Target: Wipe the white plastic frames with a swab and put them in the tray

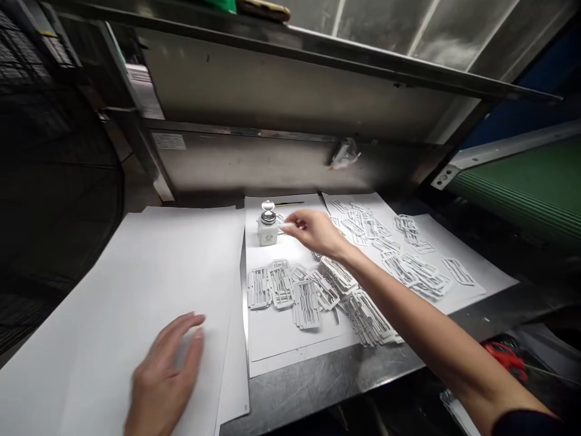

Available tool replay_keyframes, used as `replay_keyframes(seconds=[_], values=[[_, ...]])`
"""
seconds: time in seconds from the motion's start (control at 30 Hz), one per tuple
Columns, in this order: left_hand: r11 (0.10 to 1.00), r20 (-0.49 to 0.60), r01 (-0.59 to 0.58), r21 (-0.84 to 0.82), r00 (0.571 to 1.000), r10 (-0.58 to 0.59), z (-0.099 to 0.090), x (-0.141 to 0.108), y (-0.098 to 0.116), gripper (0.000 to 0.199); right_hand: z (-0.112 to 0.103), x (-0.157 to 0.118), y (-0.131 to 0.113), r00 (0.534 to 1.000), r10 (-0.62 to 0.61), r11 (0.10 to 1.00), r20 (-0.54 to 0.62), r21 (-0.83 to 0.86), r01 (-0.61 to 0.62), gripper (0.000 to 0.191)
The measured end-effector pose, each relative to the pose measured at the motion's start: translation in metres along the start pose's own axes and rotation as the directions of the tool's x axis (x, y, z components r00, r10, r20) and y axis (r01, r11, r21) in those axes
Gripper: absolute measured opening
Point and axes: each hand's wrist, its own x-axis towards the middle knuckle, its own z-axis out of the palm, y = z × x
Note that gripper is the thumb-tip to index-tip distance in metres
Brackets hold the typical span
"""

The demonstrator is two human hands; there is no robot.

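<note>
My right hand (315,233) hovers over a paper sheet (290,345), its pinched fingertips beside a white dispensing bottle with a metal pump top (267,225). A small white piece (285,226) seems held between those fingertips, though it is mostly hidden. Below the hand lies a heap of grey-white moulded lattice frames (308,297), and more of them lie scattered on a second sheet (399,251) to the right. My left hand (166,375) rests with its fingers apart on a large blank white sheet (118,290), touching nothing else.
A brushed-metal bench edge (318,375) runs below the papers. A metal back panel (272,163) and overhead shelf (295,45) stand behind them. A green ribbed belt (521,194) lies at the right, and a red-handled tool (506,357) sits low on the right.
</note>
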Motion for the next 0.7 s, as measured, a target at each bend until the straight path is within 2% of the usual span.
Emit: replay_keyframes(seconds=[0.07,0.13,0.3,0.43,0.57,0.7], values=[[0.996,0.147,-0.079,-0.029,0.986,0.083,0.021,0.013,0.025,0.027,0.011,0.031,0.009,1.000,0.008,0.999,-0.019,-0.049,-0.009,0.017],[0.999,0.280,-0.041,-0.034,0.959,0.049,0.036,0.029,0.041,0.032,0.021,0.055,0.017,0.999,0.025,0.995,-0.026,-0.101,-0.028,0.016],[0.997,0.436,0.018,0.070,0.899,-0.047,0.054,0.067,0.045,0.046,0.040,0.082,0.031,1.000,0.025,0.977,0.012,-0.212,-0.022,0.012],[0.988,0.509,0.028,0.150,0.855,-0.101,0.067,0.086,0.045,0.053,0.046,0.083,0.033,0.999,0.021,0.965,0.040,-0.262,-0.009,0.013],[0.970,0.527,0.085,0.227,0.827,-0.196,0.080,0.095,0.052,0.065,0.047,0.083,0.032,0.998,0.030,0.962,0.059,-0.273,-0.013,0.013],[0.961,0.493,0.149,0.233,0.834,-0.249,0.086,0.098,0.060,0.066,0.045,0.086,0.032,0.996,0.040,0.963,0.079,-0.270,-0.018,0.012]])
